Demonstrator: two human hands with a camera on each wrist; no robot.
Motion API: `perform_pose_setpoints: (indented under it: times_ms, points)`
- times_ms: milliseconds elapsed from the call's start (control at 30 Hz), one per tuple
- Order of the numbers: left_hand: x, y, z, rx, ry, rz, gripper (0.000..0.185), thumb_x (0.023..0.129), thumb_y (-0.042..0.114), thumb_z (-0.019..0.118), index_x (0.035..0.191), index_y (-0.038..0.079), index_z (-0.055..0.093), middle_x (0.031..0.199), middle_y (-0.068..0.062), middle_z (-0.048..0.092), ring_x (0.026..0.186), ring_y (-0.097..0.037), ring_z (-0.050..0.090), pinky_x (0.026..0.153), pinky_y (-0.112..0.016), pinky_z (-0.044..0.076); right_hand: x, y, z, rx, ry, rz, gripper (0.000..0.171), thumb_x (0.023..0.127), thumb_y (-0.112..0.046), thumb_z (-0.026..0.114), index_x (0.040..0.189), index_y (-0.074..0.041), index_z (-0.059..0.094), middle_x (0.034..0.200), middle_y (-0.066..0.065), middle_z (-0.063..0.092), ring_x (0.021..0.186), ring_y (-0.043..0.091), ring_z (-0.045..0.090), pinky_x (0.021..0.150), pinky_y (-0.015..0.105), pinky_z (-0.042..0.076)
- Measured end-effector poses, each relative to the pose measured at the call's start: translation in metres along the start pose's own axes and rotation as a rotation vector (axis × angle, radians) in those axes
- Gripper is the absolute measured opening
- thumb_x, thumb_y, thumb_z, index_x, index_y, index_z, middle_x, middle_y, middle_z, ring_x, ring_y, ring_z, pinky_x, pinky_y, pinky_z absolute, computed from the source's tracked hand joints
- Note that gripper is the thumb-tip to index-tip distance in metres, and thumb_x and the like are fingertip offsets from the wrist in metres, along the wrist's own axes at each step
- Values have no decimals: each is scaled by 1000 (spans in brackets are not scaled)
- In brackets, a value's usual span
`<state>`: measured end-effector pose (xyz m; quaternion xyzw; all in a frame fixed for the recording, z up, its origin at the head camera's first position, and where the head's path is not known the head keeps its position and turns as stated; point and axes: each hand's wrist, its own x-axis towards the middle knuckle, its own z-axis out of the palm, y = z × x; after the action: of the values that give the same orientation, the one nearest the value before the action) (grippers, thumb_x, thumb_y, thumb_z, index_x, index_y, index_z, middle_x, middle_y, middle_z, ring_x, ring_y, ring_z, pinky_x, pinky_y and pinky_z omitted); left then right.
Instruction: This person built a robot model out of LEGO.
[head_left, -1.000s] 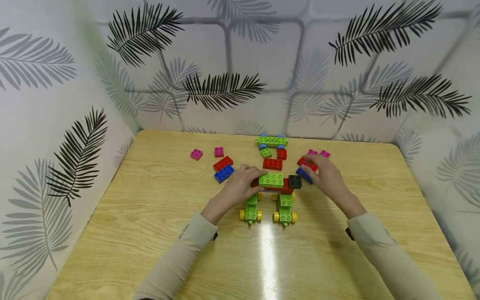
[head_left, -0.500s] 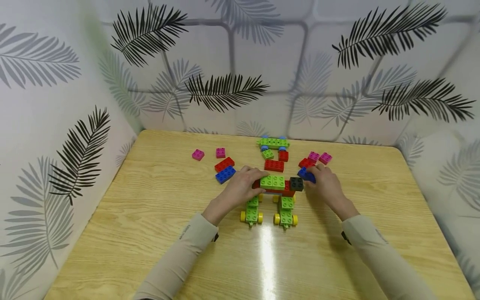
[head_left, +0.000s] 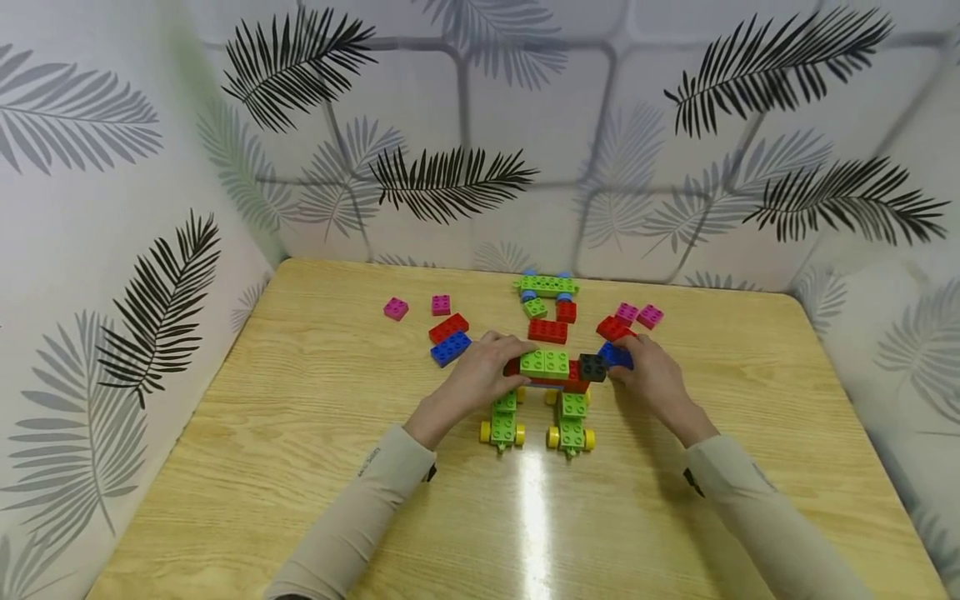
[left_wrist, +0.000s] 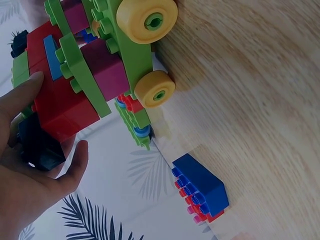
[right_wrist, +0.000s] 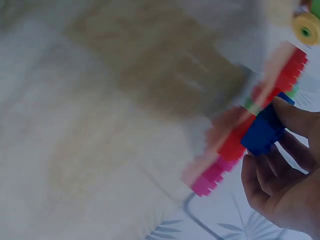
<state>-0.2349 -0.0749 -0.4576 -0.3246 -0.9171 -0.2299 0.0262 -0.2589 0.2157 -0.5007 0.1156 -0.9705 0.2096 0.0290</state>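
A toy built of plastic building bricks stands in the middle of the table. It has a red body (left_wrist: 57, 95) topped with light green bricks (head_left: 544, 364), a black brick (head_left: 592, 367) at its right end, and green wheeled bases (head_left: 572, 433) with yellow wheels (left_wrist: 155, 89) below. My left hand (head_left: 480, 367) grips the toy's left end, with the thumb along the red side; another black brick (left_wrist: 40, 142) shows there by the palm. My right hand (head_left: 654, 375) pinches a blue brick (right_wrist: 262, 131) between thumb and fingers, just right of the toy.
Behind the right hand are a red brick (head_left: 613, 328) and two pink bricks (head_left: 627, 313). Farther back stands a green base with blue wheels (head_left: 547, 287), near another red brick (head_left: 547, 332). Left lie a blue brick (head_left: 451, 348), a red one (head_left: 448, 327) and pink ones (head_left: 396, 309).
My right hand has moved down onto the blue brick, taken hold of it and turned it between the fingers. The left hand keeps its grip on the toy.
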Motion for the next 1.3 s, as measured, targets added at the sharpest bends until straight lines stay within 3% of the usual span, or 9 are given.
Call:
perform_pose_setpoints:
  times_ms: [133,267,367,533,700,900,1300]
  points:
    - [1,0,0,-46,-16,-18,48,87,25,73,132,12,59,124,-4,62,106,-22,53,87,-35,47,2,-13,-21,112,136,-76,41,87,-12,73,123,3,59,114,25,59,101,41,59,82,56,50]
    - [3,-1,0,-96,-23,-45,49,86,23,74,131,11,59,124,-4,62,106,-22,52,88,-36,48,0,-42,-48,235,244,-208,42,87,-11,72,125,1,60,114,22,61,99,37,61,78,53,52]
    - [3,-2,1,-130,-43,-87,51,86,27,74,133,13,57,127,-3,60,110,-21,50,90,-35,47,-4,-67,-58,278,239,-330,41,85,-10,73,124,-2,62,114,17,62,100,32,61,79,50,52]
    - [5,-2,-2,-227,-55,-165,50,87,32,72,131,14,58,129,-2,57,118,-22,47,94,-39,45,-10,-95,-57,272,142,-496,42,82,-7,75,123,-6,65,114,13,61,101,27,58,78,43,54]
    - [5,-2,-4,-273,-41,-187,46,86,32,74,124,10,61,117,-4,61,113,-23,49,92,-39,46,-13,-104,-45,214,74,-533,44,82,-5,75,124,-10,65,116,12,61,104,29,57,81,43,54]
    - [4,-6,0,-292,-23,-167,38,84,30,75,114,9,63,104,-3,61,103,-23,52,85,-37,46,-8,-104,-35,158,62,-566,41,82,-10,76,122,-10,67,114,10,62,101,27,59,82,41,52]
    - [5,-8,3,-372,-19,-187,40,86,27,75,118,7,62,112,-5,61,102,-21,54,86,-36,48,-3,-104,-37,129,72,-600,41,78,-7,79,118,-5,69,101,8,65,86,22,60,72,34,54]
